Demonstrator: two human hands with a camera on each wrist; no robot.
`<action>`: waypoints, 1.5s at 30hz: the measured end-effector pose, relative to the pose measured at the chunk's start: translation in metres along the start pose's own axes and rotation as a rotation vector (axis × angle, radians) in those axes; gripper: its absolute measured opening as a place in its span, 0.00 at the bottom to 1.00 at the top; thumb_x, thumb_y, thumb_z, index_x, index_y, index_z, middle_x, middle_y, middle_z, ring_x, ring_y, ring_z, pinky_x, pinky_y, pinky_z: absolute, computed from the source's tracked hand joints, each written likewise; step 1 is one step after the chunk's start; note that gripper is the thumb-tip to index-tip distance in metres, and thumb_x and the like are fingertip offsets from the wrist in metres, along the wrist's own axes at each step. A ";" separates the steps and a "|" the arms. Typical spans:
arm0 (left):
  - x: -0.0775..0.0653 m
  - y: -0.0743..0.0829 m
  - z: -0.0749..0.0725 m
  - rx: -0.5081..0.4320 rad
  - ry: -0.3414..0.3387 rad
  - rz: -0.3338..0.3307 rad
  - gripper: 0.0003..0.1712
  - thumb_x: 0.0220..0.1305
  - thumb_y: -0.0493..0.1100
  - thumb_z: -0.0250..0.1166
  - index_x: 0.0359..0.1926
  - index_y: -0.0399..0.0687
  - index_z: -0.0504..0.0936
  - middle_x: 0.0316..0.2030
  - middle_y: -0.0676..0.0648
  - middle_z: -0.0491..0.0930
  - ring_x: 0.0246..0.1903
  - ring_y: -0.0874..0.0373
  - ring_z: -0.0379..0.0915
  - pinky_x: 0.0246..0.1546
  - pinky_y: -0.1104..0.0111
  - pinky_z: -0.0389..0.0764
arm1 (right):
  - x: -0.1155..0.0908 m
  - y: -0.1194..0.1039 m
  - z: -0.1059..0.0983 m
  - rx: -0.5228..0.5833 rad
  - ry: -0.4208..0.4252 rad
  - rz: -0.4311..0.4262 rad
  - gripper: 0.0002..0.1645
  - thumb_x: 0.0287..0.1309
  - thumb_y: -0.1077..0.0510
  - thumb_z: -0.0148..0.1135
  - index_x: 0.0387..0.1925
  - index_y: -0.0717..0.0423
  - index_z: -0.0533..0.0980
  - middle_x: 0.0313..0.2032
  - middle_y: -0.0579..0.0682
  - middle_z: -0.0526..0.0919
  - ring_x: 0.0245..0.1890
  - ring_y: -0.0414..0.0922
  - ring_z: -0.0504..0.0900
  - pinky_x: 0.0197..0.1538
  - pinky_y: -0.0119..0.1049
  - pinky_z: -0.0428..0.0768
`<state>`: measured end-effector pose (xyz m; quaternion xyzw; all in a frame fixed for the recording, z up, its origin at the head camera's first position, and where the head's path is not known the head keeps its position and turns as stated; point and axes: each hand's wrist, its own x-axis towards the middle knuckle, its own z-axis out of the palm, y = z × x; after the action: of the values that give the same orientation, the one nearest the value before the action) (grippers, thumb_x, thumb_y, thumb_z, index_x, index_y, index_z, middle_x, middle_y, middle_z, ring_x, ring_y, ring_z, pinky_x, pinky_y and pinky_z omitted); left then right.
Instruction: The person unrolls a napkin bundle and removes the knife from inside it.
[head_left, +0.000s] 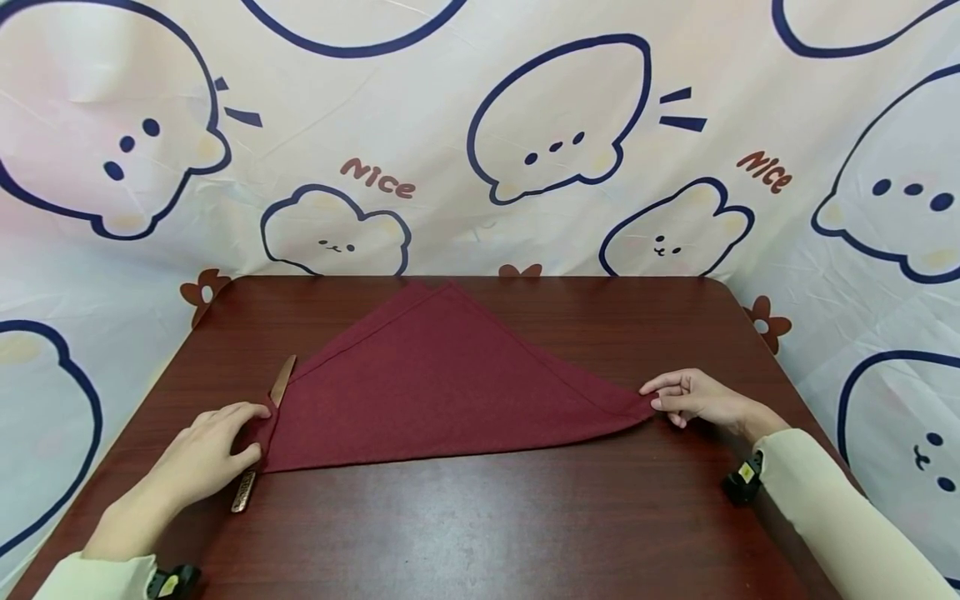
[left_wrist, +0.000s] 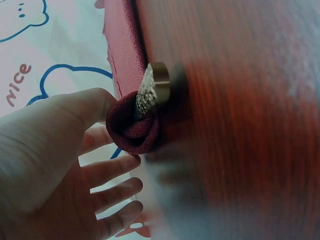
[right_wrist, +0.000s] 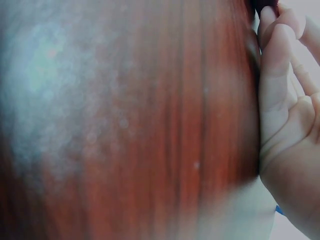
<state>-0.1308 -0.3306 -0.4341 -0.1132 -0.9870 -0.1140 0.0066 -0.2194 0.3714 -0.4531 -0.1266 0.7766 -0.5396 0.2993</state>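
A dark red cloth napkin, folded into a triangle, spreads over the table with its peak toward the far edge. At its left end a table knife lies crosswise, its blade showing beyond the cloth and its patterned handle poking out of a curled fold. My left hand holds that fold around the knife, thumb at the near side and fingers at the far side. At the opposite end, my right hand pinches the napkin's right corner between thumb and fingers.
The brown wooden table has rounded far corners. Behind it and along both sides hangs a pale curtain printed with cartoon animals, flowers and lettering. Dark bands with small devices sit on both wrists.
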 end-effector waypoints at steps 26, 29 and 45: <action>0.002 0.017 0.000 0.061 -0.019 0.050 0.28 0.55 0.48 0.76 0.56 0.46 0.81 0.57 0.34 0.77 0.55 0.28 0.71 0.42 0.35 0.73 | -0.001 -0.001 0.002 -0.008 0.006 0.004 0.24 0.69 0.60 0.61 0.59 0.73 0.72 0.24 0.40 0.82 0.21 0.32 0.76 0.28 0.28 0.80; 0.002 0.018 0.001 0.077 -0.033 0.051 0.29 0.54 0.48 0.76 0.57 0.46 0.81 0.58 0.33 0.76 0.55 0.28 0.70 0.42 0.35 0.73 | -0.001 0.000 0.001 -0.007 -0.003 -0.001 0.24 0.70 0.60 0.60 0.59 0.74 0.71 0.24 0.40 0.82 0.22 0.32 0.76 0.28 0.28 0.79; 0.001 0.014 0.001 0.077 -0.033 0.038 0.27 0.55 0.43 0.75 0.57 0.46 0.81 0.59 0.29 0.75 0.56 0.26 0.69 0.43 0.34 0.72 | 0.002 0.003 -0.002 -0.024 0.014 0.005 0.21 0.69 0.59 0.61 0.58 0.68 0.75 0.24 0.39 0.82 0.20 0.32 0.76 0.27 0.28 0.80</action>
<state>-0.1282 -0.3174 -0.4317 -0.1332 -0.9883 -0.0739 -0.0033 -0.2215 0.3731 -0.4561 -0.1247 0.7855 -0.5303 0.2937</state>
